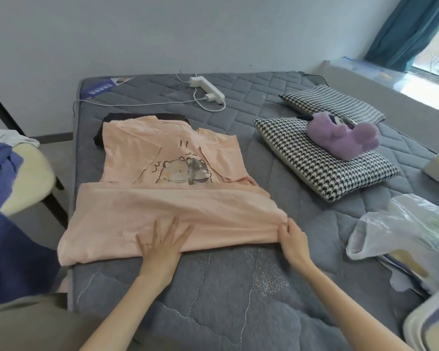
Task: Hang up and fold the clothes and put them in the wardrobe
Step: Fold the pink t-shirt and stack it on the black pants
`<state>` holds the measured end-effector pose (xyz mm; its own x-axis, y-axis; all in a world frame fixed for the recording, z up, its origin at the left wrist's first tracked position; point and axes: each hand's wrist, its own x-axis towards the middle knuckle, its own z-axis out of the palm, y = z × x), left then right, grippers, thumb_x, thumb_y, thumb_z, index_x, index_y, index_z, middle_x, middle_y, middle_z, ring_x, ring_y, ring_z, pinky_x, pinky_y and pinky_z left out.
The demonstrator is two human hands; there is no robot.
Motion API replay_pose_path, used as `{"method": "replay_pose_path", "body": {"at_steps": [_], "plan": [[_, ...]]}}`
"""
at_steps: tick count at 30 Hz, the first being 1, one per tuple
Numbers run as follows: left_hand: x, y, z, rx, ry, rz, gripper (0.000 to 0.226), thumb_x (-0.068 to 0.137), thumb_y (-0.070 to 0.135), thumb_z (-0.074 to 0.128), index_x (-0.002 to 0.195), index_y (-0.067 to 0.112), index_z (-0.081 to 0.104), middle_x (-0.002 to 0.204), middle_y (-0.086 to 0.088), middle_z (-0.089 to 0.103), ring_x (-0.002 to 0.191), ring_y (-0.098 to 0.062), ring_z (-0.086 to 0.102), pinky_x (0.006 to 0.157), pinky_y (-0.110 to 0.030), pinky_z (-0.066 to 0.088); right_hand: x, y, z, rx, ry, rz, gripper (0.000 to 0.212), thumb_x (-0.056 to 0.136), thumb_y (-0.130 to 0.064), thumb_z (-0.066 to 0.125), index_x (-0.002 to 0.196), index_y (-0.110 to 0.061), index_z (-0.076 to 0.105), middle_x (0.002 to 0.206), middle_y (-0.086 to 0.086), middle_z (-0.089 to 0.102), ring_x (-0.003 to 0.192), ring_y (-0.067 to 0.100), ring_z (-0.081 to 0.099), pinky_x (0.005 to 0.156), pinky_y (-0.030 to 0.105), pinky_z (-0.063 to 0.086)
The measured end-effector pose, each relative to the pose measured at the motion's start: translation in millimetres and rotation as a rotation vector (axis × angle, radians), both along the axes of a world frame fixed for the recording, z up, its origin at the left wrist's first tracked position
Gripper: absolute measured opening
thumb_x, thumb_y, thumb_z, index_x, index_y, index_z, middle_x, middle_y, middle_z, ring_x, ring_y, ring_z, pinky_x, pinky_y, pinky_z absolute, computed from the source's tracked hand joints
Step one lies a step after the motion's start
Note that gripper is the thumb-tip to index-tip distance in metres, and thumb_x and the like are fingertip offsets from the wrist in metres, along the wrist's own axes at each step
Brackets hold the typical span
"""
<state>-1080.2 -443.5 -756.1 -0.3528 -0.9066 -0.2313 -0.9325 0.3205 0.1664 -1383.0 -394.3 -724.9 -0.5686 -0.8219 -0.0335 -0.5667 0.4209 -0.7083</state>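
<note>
A pale pink T-shirt (162,198) with a cartoon print lies spread on the grey mattress (238,287), its lower part folded up over the body. My left hand (160,244) presses flat with spread fingers on the near fold. At the fold's right corner my right hand (293,239) pinches the pink fabric. A dark folded garment (107,127) sticks out from under the shirt's far end.
Two houndstooth pillows (322,168) and a purple plush toy (345,138) lie to the right. A white power strip (207,88) with cable sits at the far end. Plastic bags (403,229) are near right. A chair (31,178) with blue clothes (0,168) stands left.
</note>
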Motion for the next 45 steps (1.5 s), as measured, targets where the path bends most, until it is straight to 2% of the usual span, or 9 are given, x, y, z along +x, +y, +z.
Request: {"method": "replay_pose_path", "body": {"at_steps": [3, 5, 8, 11, 14, 17, 24, 38, 45], "plan": [[4.8, 0.8, 3.6, 0.003, -0.053, -0.026, 0.091, 0.096, 0.002, 0.036, 0.131, 0.042, -0.039, 0.147, 0.005, -0.042, 0.142, -0.039, -0.024, 0.105, -0.073, -0.001, -4.5, 4.7, -4.1, 0.25, 0.324, 0.07, 0.029, 0.093, -0.02, 0.038, 0.064, -0.019, 0.04, 0.076, 0.003, 0.059, 0.079, 0.028, 0.05, 0.074, 0.038, 0.031], [6.2, -1.0, 5.0, 0.025, -0.095, -0.08, 0.071, 0.102, 0.033, 0.029, 0.136, 0.041, -0.033, 0.152, 0.004, -0.035, 0.142, -0.037, -0.024, 0.108, -0.07, -0.006, -5.8, -6.6, 4.3, 0.372, 0.291, 0.033, 0.024, 0.09, -0.021, 0.035, 0.077, -0.016, 0.053, 0.093, 0.008, 0.064, 0.088, 0.03, 0.053, 0.083, 0.038, 0.038], [3.5, -6.1, 14.2, 0.023, -0.076, -0.138, 0.084, 0.075, 0.085, 0.006, 0.141, 0.042, -0.024, 0.148, 0.002, -0.037, 0.14, -0.027, -0.032, 0.108, -0.063, -0.014, -12.9, -26.8, 23.6, 0.366, -0.092, -0.021, 0.025, 0.087, -0.03, 0.038, 0.09, -0.016, 0.059, 0.095, 0.008, 0.059, 0.088, 0.028, 0.055, 0.078, 0.035, 0.042], [-3.6, -15.7, 18.8, -0.017, -0.014, -0.128, 0.081, 0.079, 0.079, 0.008, 0.144, 0.041, -0.022, 0.151, 0.001, -0.036, 0.135, -0.022, -0.038, 0.111, -0.059, -0.013, -20.6, -51.7, 36.6, 0.304, -0.559, -0.069, 0.031, 0.085, -0.049, 0.046, 0.087, -0.02, 0.057, 0.089, 0.003, 0.056, 0.077, 0.019, 0.052, 0.065, 0.031, 0.039], [-10.0, -25.9, 19.7, 0.029, 0.031, -0.06, 0.074, 0.093, 0.065, 0.016, 0.142, 0.034, -0.029, 0.153, 0.001, -0.035, 0.139, -0.021, -0.034, 0.114, -0.058, -0.011, -26.0, -83.1, 31.8, 0.3, -0.809, -0.071, 0.063, 0.087, -0.058, 0.057, 0.134, -0.016, 0.051, 0.135, 0.005, 0.054, 0.122, 0.024, 0.052, 0.104, 0.041, 0.043], [-10.8, -31.7, 19.3, 0.028, 0.043, -0.072, 0.075, 0.094, 0.064, 0.016, 0.14, 0.033, -0.034, 0.149, 0.002, -0.041, 0.138, -0.022, -0.037, 0.114, -0.059, -0.01, -19.3, -102.7, 27.6, 0.269, -0.692, -0.16, 0.082, 0.081, -0.051, 0.068, 0.141, -0.002, 0.04, 0.137, 0.007, 0.05, 0.122, 0.026, 0.052, 0.103, 0.041, 0.043], [-9.8, -50.5, 14.3, 0.052, 0.061, 0.068, 0.073, 0.09, 0.069, 0.013, 0.137, 0.041, -0.036, 0.147, 0.007, -0.043, 0.139, -0.027, -0.034, 0.107, -0.07, -0.007, -11.2, -118.3, 20.3, -0.246, -0.33, -0.18, 0.02, 0.093, -0.039, 0.051, 0.089, -0.02, 0.057, 0.082, -0.009, 0.06, 0.082, 0.012, 0.054, 0.066, 0.029, 0.039], [-11.0, -65.1, 9.4, -0.038, 0.068, 0.184, 0.073, 0.079, 0.082, 0.007, 0.131, 0.053, -0.035, 0.144, 0.006, -0.048, 0.134, -0.036, -0.04, 0.098, -0.074, -0.017, -15.8, -138.4, 4.9, 0.005, -0.286, -0.289, 0.026, 0.085, -0.031, 0.047, 0.064, -0.017, 0.049, 0.066, -0.002, 0.051, 0.067, 0.022, 0.047, 0.054, 0.032, 0.034], [-6.5, -68.5, -3.4, 0.078, 0.043, 0.236, 0.077, 0.076, 0.086, 0.007, 0.135, 0.053, -0.028, 0.145, 0.013, -0.042, 0.14, -0.029, -0.033, 0.098, -0.076, -0.014, -15.8, -131.3, -3.1, 0.079, -0.181, -0.351, 0.018, 0.097, -0.032, 0.047, 0.101, -0.017, 0.057, 0.1, 0.003, 0.058, 0.095, 0.027, 0.055, 0.075, 0.032, 0.04]]}}
